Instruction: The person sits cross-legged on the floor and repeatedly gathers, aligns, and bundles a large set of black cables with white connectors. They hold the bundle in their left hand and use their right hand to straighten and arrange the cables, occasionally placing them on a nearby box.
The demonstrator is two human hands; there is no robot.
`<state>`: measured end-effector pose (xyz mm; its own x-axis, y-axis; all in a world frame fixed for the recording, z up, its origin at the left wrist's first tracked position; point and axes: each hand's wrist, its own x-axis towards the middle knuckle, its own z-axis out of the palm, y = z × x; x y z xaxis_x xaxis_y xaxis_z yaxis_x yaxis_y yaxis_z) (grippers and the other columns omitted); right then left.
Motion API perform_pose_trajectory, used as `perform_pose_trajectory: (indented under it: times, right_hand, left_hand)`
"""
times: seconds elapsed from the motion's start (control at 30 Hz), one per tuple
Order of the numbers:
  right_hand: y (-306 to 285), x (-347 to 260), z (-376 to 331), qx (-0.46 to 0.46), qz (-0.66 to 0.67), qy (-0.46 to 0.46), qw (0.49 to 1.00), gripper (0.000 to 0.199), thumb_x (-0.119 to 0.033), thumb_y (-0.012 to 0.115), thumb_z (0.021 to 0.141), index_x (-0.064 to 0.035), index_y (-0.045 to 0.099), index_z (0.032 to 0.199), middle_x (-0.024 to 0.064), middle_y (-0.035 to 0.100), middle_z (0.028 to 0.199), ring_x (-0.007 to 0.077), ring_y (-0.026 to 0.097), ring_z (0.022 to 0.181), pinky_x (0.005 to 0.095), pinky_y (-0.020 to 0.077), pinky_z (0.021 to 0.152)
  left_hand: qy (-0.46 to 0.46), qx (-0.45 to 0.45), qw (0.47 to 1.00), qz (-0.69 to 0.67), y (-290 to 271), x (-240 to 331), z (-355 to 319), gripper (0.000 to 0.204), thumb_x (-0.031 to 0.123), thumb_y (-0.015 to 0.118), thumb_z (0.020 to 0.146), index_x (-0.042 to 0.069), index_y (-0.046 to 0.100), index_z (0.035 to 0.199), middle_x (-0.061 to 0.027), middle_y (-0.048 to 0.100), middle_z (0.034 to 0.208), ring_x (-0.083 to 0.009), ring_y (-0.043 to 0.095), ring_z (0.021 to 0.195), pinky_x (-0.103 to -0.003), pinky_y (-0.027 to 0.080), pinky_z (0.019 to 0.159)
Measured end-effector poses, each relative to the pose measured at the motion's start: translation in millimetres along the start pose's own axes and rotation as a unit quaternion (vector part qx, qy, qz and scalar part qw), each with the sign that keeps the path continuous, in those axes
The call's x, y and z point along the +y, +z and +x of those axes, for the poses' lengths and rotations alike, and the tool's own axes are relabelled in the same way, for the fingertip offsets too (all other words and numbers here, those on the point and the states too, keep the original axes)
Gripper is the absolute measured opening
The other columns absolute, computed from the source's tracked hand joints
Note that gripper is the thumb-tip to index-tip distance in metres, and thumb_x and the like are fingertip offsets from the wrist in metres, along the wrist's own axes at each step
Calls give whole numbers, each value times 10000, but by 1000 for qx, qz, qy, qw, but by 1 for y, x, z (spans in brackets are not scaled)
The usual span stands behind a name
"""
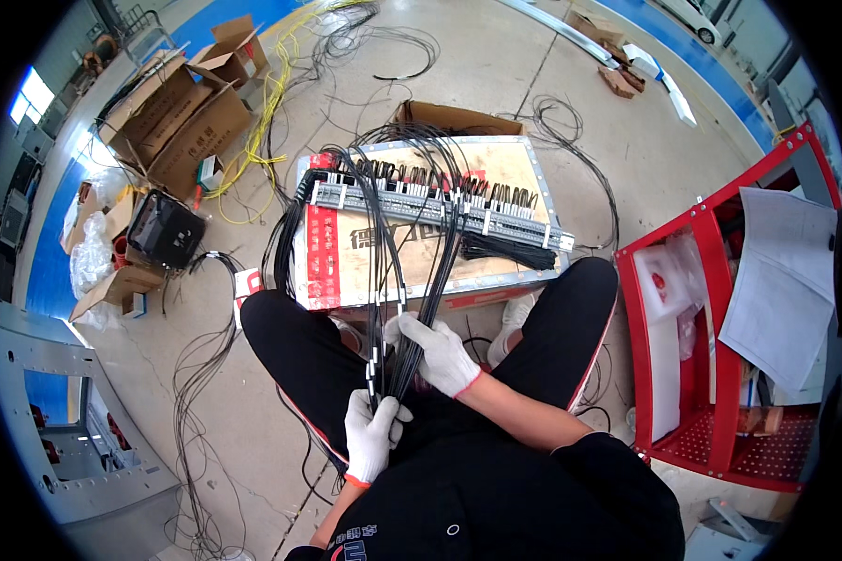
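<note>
A long bundle of black cables (428, 313) runs down toward me from a grey terminal strip (421, 208). White-gloved, my left hand (372, 432) closes round the lower part of the bundle, where several cables carry small white sleeves (371, 363). Higher up and to the right, my right hand (440, 353), also gloved, has its fingers curled round the cables. The strip lies across a wooden case (337, 271) with metal edging and red tape, in front of my bent knees. A row of black cable loops stands along the strip's far side.
A red metal rack (711, 346) with papers (784, 280) stands at the right. Open cardboard boxes (192, 122), yellow cable (269, 122) and a black case (166, 230) lie at the left. Loose black cables (201, 374) trail over the floor beside a grey metal frame (75, 421).
</note>
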<state>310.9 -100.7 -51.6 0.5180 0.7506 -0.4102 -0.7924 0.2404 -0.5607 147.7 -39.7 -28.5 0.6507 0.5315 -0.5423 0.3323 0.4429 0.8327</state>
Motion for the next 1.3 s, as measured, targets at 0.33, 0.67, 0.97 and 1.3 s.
perform_pose_trajectory:
  times: [0.33,0.67,0.97,1.3]
  right_hand:
    - [-11,-10,20,84,-338,-55,936,308,-294,659,923,7,705,875,17,661,780,93,580,741,268,457,684]
    - [-24,0,32,-23,-43,-34,998,184,-206,655,945,-26,675,978,23,664,876,133,620,804,279,487,753]
    - [-13,-9,52,-82,101,-6,992,189,-264,593,996,-84,646,1020,3,652,859,124,607,734,265,500,653]
    - [-6,-122,171,-23,254,-20,967,223,-164,581,999,40,596,1089,77,662,938,144,660,744,255,597,589]
  left_hand:
    - [-39,6,997,-71,1,1,5,173,195,479,1030,30,529,1029,-88,668,820,-80,519,518,-214,393,442]
    - [5,66,996,-56,2,-3,2,164,199,474,1028,43,493,982,-77,621,697,-77,444,446,-223,341,389]
    - [14,58,997,-54,2,1,1,151,182,490,1018,35,494,982,-75,607,668,-73,422,429,-222,326,377]
    - [41,64,997,-32,7,11,-7,135,166,490,1012,37,490,971,-59,582,627,-71,414,413,-221,320,370]
